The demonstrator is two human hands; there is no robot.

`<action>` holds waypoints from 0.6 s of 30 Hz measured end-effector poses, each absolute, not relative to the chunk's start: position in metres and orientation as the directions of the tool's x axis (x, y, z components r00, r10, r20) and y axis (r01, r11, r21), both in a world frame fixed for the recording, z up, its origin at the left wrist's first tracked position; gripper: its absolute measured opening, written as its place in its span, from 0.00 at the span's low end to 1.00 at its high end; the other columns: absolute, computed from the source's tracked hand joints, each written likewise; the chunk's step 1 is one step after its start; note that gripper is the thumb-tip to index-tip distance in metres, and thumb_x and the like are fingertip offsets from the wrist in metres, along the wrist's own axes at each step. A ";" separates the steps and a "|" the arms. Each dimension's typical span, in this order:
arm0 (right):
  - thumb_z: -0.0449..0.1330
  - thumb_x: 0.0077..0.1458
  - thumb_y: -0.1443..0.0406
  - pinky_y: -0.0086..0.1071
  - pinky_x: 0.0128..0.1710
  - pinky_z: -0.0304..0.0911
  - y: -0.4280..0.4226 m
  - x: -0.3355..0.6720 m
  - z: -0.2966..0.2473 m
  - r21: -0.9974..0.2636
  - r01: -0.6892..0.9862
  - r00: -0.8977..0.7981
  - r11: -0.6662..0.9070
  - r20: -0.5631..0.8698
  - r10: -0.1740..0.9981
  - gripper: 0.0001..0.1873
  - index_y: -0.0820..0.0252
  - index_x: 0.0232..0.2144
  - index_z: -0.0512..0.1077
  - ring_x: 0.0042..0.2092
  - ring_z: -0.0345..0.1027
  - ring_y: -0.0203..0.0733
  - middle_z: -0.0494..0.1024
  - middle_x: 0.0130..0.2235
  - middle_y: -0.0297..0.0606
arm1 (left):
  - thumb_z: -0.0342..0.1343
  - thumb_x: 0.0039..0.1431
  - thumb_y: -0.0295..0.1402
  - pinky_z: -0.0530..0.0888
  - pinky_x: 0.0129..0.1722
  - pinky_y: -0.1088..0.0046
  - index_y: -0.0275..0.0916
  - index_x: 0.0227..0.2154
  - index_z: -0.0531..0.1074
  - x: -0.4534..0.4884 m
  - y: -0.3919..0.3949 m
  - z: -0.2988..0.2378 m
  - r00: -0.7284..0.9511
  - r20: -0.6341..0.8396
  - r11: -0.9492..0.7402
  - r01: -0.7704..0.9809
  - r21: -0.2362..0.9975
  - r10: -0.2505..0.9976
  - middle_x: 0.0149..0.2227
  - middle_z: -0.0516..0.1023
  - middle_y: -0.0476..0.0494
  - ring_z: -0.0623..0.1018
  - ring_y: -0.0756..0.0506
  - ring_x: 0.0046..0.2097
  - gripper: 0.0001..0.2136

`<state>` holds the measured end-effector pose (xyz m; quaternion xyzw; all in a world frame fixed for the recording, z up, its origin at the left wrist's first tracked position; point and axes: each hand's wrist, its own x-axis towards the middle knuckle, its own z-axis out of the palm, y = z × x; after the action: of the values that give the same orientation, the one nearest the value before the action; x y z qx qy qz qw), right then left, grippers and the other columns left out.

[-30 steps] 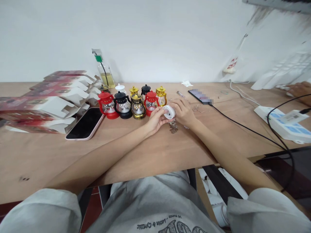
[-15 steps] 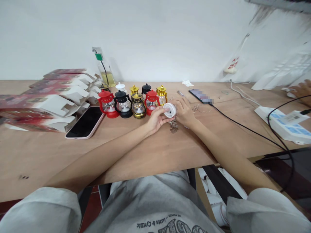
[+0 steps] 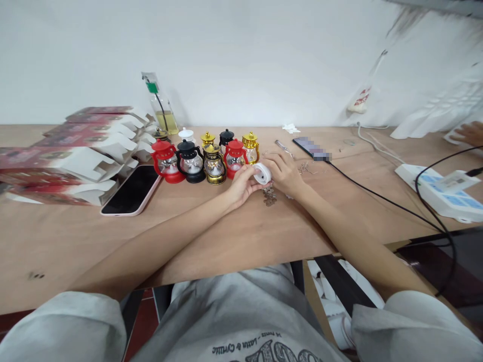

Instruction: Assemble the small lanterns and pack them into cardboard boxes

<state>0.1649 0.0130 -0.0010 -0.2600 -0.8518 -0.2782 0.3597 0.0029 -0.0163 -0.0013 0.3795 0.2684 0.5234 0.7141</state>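
Observation:
My left hand [image 3: 243, 187] is closed round a round white plastic lantern base [image 3: 262, 174], thumb on its rim and fingers beneath. The underside faces me and shows a small dark spot. My right hand [image 3: 284, 173] is closed on the far side of the same base, its fingertips partly hidden behind it. Just below the hands lies a small heap of metal bits [image 3: 269, 196]. To their left stand several small lanterns, among them a red lantern [image 3: 236, 157], a black lantern [image 3: 190, 162] and a bronze-gold lantern [image 3: 215, 166].
Printed cartons [image 3: 86, 161] are stacked at the left beside a pink-cased phone [image 3: 132, 192]. A bottle of yellow liquid [image 3: 166, 118] stands by the wall. At the right lie a cabled phone [image 3: 311, 149], a screwdriver-like tool [image 3: 283, 147] and a power strip [image 3: 439, 193]. Another person's hand [image 3: 470, 134] shows at the far right.
The white lantern base has turned slightly in my hands, and my right fingers have shifted a little along it. More of the slim tool behind them shows now.

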 end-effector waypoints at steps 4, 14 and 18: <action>0.48 0.63 0.68 0.43 0.45 0.61 0.013 0.166 -0.001 0.338 0.644 -0.648 0.686 0.717 0.255 0.12 0.61 0.46 0.68 0.49 0.64 0.48 0.74 0.45 0.46 | 0.55 0.46 0.28 0.75 0.44 0.55 0.37 0.29 0.61 0.003 -0.017 -0.002 0.321 0.021 0.164 -0.537 0.828 0.947 0.28 0.73 0.48 0.77 0.46 0.33 0.08; 0.48 0.63 0.68 0.44 0.44 0.63 0.013 0.166 -0.001 0.338 0.635 -0.660 0.694 0.704 0.261 0.13 0.59 0.46 0.69 0.48 0.64 0.48 0.75 0.45 0.46 | 0.53 0.49 0.30 0.77 0.42 0.53 0.36 0.29 0.62 0.002 -0.017 0.003 0.339 -0.046 0.219 -0.494 0.841 0.940 0.27 0.73 0.46 0.77 0.45 0.32 0.06; 0.47 0.63 0.67 0.45 0.45 0.63 0.013 0.166 -0.002 0.314 0.637 -0.655 0.705 0.702 0.279 0.13 0.59 0.45 0.70 0.48 0.64 0.47 0.74 0.45 0.46 | 0.54 0.48 0.28 0.77 0.42 0.51 0.37 0.29 0.61 0.002 -0.019 0.004 0.322 -0.043 0.206 -0.490 0.847 0.946 0.26 0.73 0.47 0.78 0.45 0.32 0.06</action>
<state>0.1659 0.0131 -0.0019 -0.2644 -0.8658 -0.2789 0.3205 0.0019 -0.0195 0.0043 0.3828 0.2974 0.5007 0.7172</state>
